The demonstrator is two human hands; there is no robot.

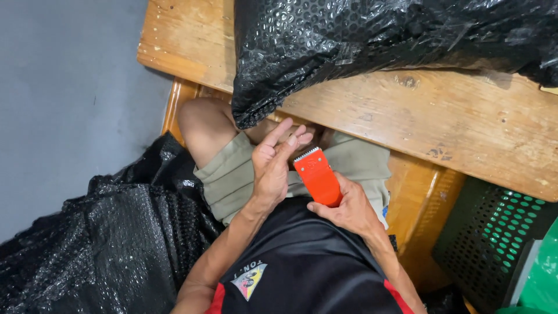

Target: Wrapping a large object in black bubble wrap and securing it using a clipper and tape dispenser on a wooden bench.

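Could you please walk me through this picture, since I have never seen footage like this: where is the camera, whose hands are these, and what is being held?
There is no machine here. The single picture comes from a camera worn on a person's head, looking down at their own lap and two bare hands as they sit at a worn wooden table.

The right hand grips a bright orange, flat handheld tool with a toothed metal edge at its top; it looks like a hair clipper. The left hand is open, fingers spread, its fingertips close to that toothed edge.

On the table lies a bundle of black plastic bubble wrap. More black bubble wrap is heaped at the person's left. At the lower right stands a dark perforated plastic crate.
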